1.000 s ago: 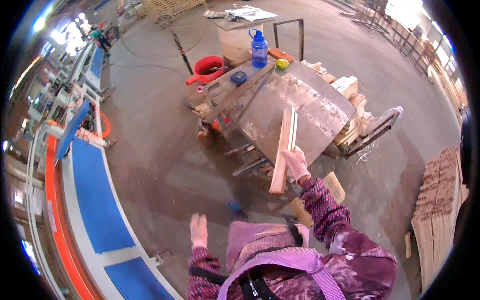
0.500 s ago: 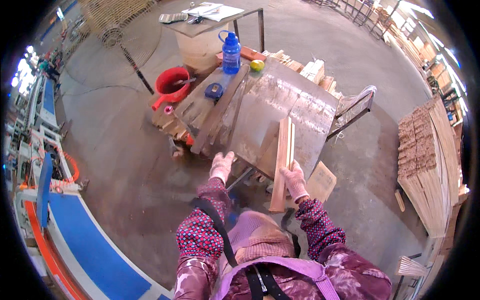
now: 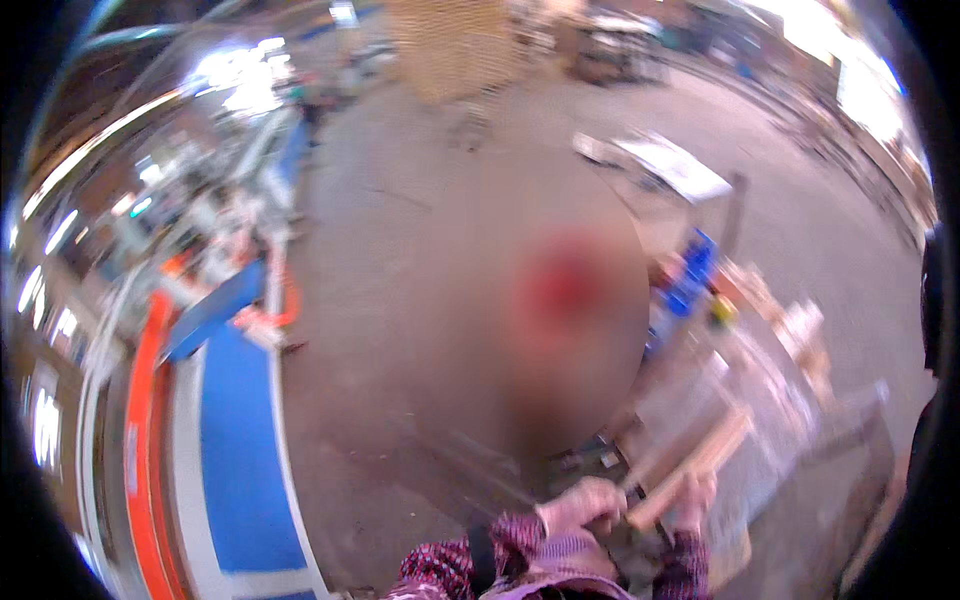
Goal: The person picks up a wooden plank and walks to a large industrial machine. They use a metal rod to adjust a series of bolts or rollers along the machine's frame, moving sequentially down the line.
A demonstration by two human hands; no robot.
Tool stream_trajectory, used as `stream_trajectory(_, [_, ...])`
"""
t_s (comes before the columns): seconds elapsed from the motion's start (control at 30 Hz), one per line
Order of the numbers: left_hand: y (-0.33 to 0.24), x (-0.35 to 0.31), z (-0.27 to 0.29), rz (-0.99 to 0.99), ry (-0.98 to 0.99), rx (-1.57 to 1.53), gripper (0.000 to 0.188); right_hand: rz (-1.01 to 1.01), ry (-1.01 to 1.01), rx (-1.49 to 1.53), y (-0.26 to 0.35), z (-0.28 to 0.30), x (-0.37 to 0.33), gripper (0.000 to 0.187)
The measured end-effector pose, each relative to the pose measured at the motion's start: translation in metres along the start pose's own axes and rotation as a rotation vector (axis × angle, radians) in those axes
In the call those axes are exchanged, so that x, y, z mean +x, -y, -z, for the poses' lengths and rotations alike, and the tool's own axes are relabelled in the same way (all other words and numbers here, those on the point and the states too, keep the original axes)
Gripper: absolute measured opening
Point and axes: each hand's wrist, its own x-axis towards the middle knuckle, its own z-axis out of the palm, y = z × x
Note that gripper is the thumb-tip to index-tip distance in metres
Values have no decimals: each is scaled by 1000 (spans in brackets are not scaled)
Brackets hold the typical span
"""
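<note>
Motion smears the whole head view. My right hand [image 3: 695,500], in a pale pink glove, is closed round the wooden strips [image 3: 700,458], which slant over the metal-topped table [image 3: 765,400]. My left hand [image 3: 590,502], gloved too, is near the lower end of the strips. Its fingers look bent but are too smeared to show whether they hold anything. Beyond the strips, a blue bottle [image 3: 692,270] stands at the table's far side beside a yellow-green fruit [image 3: 722,310].
At left runs a long machine with a blue bed [image 3: 245,450] and an orange rail [image 3: 140,450]. White papers [image 3: 675,165] lie on a stand at the far right. A large blurred patch with a red blur [image 3: 565,290] covers the middle. Light wood pieces [image 3: 800,325] edge the table.
The view has swung left, so the table and bottle now sit farther right. My left hand has come closer to the strips; my right hand still grips them.
</note>
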Motion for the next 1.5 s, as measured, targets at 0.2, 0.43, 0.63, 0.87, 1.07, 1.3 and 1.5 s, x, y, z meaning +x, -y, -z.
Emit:
stream_trajectory(0.2, [-10,-101,-29,320,-164,-244,20,17,138,-410,-14,-56,41,59])
stream_trajectory(0.43, [-87,-150,-11,367,-498,-331,30,126,294,-339,8,-96,30,61])
stream_trajectory(0.63, [-136,-178,56,34,-529,-596,29,139,96,-605,5,-102,40,56])
stream_trajectory(0.87, [-188,-257,173,384,-740,-349,24,345,-156,-213,127,-194,-32,60])
stream_trajectory(1.07, [-245,-318,264,524,-705,-231,22,971,251,-325,269,-348,-188,73])
stream_trajectory(1.3, [-248,-364,365,527,-626,-187,28,1439,870,-558,322,-494,-262,61])
stream_trajectory(1.5, [-324,-360,460,578,-723,-204,28,1351,1025,-800,322,-638,-238,33])
